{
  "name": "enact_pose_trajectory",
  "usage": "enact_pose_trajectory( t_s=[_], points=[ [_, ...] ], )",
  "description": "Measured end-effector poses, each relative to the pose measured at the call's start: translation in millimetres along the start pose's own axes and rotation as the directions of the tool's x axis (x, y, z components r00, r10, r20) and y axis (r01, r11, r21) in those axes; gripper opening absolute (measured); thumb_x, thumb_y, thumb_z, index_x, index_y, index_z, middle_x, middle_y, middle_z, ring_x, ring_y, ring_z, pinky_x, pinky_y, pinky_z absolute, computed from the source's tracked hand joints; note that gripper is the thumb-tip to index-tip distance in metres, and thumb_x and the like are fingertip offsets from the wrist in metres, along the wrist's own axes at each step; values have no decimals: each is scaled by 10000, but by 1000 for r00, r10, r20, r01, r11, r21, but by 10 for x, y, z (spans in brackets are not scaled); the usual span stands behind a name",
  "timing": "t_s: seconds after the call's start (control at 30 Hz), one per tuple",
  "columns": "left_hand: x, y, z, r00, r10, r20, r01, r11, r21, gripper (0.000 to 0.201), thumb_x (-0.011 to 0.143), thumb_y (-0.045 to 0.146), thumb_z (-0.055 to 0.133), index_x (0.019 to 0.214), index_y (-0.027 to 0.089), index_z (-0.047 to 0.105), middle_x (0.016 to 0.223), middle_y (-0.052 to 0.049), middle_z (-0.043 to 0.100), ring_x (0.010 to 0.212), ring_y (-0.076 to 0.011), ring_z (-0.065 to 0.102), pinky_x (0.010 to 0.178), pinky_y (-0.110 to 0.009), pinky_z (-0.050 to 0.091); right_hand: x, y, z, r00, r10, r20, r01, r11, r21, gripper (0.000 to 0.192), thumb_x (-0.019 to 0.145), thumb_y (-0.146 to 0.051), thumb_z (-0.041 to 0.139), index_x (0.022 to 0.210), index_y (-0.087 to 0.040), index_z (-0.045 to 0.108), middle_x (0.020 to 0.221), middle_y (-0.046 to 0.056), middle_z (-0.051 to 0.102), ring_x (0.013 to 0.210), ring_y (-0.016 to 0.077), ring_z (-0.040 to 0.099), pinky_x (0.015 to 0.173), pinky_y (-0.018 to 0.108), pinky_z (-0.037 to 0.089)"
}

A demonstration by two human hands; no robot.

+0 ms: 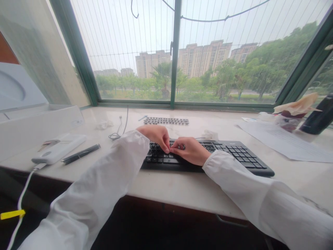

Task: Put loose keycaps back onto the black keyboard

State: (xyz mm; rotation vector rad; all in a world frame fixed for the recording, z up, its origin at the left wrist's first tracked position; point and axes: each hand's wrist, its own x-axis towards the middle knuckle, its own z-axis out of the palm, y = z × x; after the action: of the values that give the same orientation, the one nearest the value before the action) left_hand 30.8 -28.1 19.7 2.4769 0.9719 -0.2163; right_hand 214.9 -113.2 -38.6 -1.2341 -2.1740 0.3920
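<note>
Black keyboard (pixel 208 156) lies on the pale sill-desk (pixel 182 191), near its front edge. Left hand (pixel 154 137) and right hand (pixel 191 151) are set over its middle rows, fingertips pinched together on what is judged a single keycap; the piece itself is too small to be made out. A grid of loose keycaps (pixel 166 121) is laid out behind. Most keys appear seated; progress is judged partial. A pen (pixel 80 153) lies to the left.

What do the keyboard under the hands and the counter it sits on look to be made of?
The keyboard looks like matte black plastic: its case and moulded keycaps show only a dull sheen. The counter appears to be polished stone or a stone-look slab: pale, smooth, softly reflecting the window light, with faint mottling; which of the two cannot be told. Both hands, left hand and right hand, rest on the keys.
</note>
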Motion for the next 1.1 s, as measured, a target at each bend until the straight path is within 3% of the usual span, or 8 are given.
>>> enact_pose_trajectory(
  t_s=[0.2,0.33,0.47,0.57,0.83,1.1],
  points=[
    [-27,19,-28,999,-6,36,6,1000,-13,344,594,471,780,867,262,774,849,35,744,835,-144,608,752,-224,376,17,-2,-1,998,66,8,-66,998,7,180,809,-332,633,788,-199,753,713,6,692,639,124,548,597,240,394],
    [3,-5,-17,999,-9,50,11,999,-32,344,578,459,790,827,227,733,784,46,701,758,-127,564,711,-230,352,31,-16,18,995,101,12,-101,994,27,181,796,-346,630,796,-205,743,732,0,693,657,126,553,623,247,399],
    [62,-35,2,998,18,59,-15,998,-64,377,549,437,802,677,186,552,573,85,472,582,-92,389,591,-248,265,79,-18,35,983,179,37,-182,979,88,154,747,-325,657,815,-188,677,764,-11,664,671,120,539,641,246,405],
    [83,-17,4,996,-10,84,11,1000,-20,458,558,436,786,596,189,402,530,85,353,558,-94,315,572,-259,234,122,-14,34,976,208,73,-216,968,128,165,715,-315,664,773,-182,588,731,-24,610,673,120,528,627,241,400],
    [125,23,7,994,-63,87,61,998,31,496,523,386,781,583,196,326,514,82,325,554,-98,291,579,-271,219,152,-75,13,955,264,133,-280,953,116,224,686,-305,630,675,-195,436,619,-49,485,614,109,438,567,229,325],
    [135,80,-7,993,-80,91,75,995,59,506,504,375,800,567,193,333,510,81,334,559,-100,316,593,-271,238,174,-49,11,952,255,172,-283,945,167,274,643,-349,638,643,-198,410,597,-50,450,613,108,417,558,230,290]
  ],
)
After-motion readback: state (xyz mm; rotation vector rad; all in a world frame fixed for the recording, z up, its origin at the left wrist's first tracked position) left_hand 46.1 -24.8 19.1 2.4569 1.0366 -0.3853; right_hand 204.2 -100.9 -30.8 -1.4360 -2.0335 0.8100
